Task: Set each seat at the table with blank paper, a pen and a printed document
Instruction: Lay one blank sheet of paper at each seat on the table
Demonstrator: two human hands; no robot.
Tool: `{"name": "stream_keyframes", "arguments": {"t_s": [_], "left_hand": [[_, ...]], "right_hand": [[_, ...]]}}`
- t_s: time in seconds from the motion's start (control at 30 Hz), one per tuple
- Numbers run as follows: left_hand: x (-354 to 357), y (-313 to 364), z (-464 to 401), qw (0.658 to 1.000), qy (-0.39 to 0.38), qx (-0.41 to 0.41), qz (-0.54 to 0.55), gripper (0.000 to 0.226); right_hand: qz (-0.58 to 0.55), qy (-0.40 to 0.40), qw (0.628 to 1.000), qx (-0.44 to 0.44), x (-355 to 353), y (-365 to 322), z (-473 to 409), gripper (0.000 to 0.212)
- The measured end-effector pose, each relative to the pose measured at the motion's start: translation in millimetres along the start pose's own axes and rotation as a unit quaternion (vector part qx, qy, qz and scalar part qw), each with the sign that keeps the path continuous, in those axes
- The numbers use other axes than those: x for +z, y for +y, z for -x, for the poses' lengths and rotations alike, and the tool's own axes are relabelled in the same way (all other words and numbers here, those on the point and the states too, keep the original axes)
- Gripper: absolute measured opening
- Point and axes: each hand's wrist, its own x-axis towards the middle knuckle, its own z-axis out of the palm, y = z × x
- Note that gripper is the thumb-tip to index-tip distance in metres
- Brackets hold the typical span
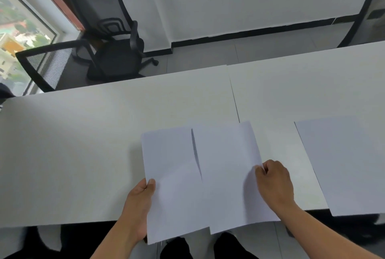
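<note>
Blank sheets (pixel 175 186) at lower center overhang the table's (pixel 83 144) near edge: my left hand (pixel 138 206) clamps the stack's left edge, my right hand (pixel 275 183) pinches the top sheet's (pixel 227 167) right edge. Another sheet (pixel 343 165) lies lower right; bare tabletop opens leftward.

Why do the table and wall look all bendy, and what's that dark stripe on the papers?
Head view: the wide-angle lens bows the table edge and the wall's black baseboard; the dark stripe is a shadow where the sheet pinched by the right hand lifts off the stack in the left hand; daylight makes the window washed out.
</note>
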Motion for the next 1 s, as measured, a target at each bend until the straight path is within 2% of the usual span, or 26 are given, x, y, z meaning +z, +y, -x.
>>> {"name": "stream_keyframes", "arguments": {"t_s": [0.13, 0.43, 0.77, 1.0], "left_hand": [[-16.3, 2.0, -9.9, 1.0, 0.002, 0.006, 0.009, 0.029], [-33.7, 17.1, -29.7, 1.0, -0.013, 0.007, 0.008, 0.028], [-47.8, 16.9, -40.6, 0.999, -0.047, 0.007, 0.008, 0.029], [-50.1, 11.7, -44.9, 0.999, -0.053, 0.001, 0.01, 0.028]], "right_hand": [[0.088, 0.02, 0.996, 0.007, 4.5, 4.7, -5.7, 0.037], [0.179, 0.033, 0.983, 0.036, 17.4, 11.5, -13.9, 0.031], [0.208, 0.037, 0.976, 0.053, 19.6, 11.5, -18.5, 0.032], [0.173, 0.061, 0.979, 0.087, 20.3, 2.9, -15.3, 0.037]]}}
